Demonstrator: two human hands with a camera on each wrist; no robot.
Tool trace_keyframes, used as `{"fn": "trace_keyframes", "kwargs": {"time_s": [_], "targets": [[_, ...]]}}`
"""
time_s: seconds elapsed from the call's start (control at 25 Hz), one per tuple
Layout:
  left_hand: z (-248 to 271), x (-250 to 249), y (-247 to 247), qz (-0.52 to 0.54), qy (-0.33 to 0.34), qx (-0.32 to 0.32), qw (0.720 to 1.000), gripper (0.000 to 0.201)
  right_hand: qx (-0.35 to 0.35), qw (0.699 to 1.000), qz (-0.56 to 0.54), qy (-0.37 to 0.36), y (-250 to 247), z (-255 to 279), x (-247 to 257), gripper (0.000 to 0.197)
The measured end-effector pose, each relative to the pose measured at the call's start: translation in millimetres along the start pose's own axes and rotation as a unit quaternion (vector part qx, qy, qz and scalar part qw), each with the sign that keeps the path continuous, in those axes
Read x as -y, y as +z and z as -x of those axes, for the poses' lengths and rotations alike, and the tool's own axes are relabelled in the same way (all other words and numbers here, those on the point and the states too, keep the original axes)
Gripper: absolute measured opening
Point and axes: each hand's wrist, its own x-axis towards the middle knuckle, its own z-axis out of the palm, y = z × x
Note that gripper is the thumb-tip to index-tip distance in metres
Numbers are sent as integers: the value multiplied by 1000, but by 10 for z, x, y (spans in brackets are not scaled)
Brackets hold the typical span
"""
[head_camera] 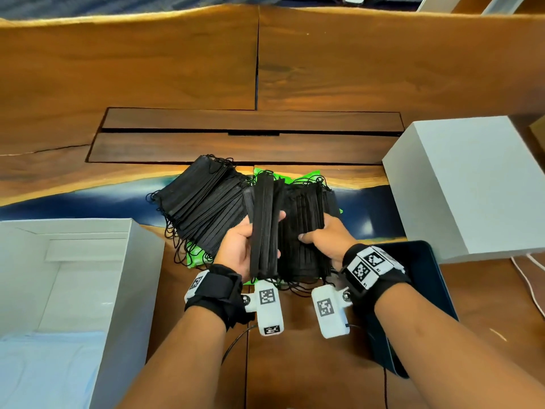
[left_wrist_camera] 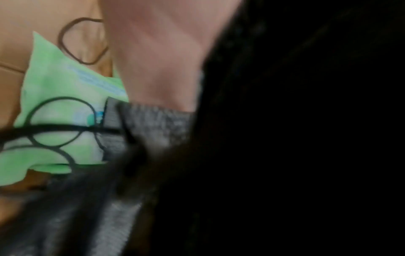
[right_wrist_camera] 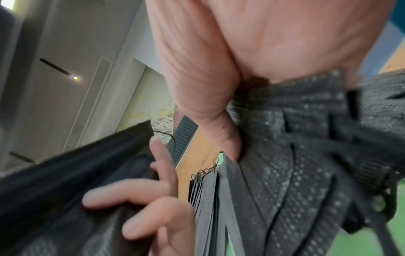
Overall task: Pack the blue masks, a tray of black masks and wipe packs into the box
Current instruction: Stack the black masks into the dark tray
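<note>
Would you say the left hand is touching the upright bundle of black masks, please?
Touching: the head view shows the left hand gripping the upright bundle of black masks, thumb and fingers wrapped round it.

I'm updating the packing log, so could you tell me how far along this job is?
Done: blue masks lie in the open box. In hand: left hand and right hand each grip a bundle of black masks. Left: more black masks fanned over green wipe packs; the dark tray isn't boxed.
</note>
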Motion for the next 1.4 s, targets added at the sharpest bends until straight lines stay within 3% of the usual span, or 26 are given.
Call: {"fn": "trace_keyframes", "kwargs": {"time_s": [0.08,0.16,0.28,0.36,0.4,0.44,0.52,0.64,0.72,0.88,1.08,1.28,1.4], "targets": [[2,-12,49,-50,8,18,999,37,22,1000,-13,1,31,84,5,30],[-97,24,68,-172,59,-57,982,25,47,998,-25,-16,89,161,-6,25],[-160,87,80,-348,135,-200,906,36,51,995,-85,-29,175,242,-28,26],[-132,115,111,-424,157,-224,863,45,69,990,-123,-6,177,297,-34,47],[-106,135,129,-443,156,-222,854,54,86,988,-131,-4,180,340,-39,51],[-60,144,159,-453,143,-211,855,62,101,986,-136,-11,184,380,-49,48],[36,166,187,-421,107,-148,888,67,97,983,-155,-26,194,466,-69,42],[187,105,140,-256,70,-41,963,30,97,966,-238,-27,143,539,-91,38],[296,37,117,-174,44,4,984,25,117,959,-257,-27,112,585,-97,34],[282,34,63,-278,81,-42,956,12,84,973,-215,-30,164,616,-133,40],[361,1,61,-209,51,-24,976,25,65,964,-256,-43,136,596,-140,57],[351,-8,107,-215,52,-40,975,56,75,970,-224,-62,174,624,-149,39],[340,68,208,-241,24,-16,970,45,103,968,-222,-45,234,646,-136,33]]}}
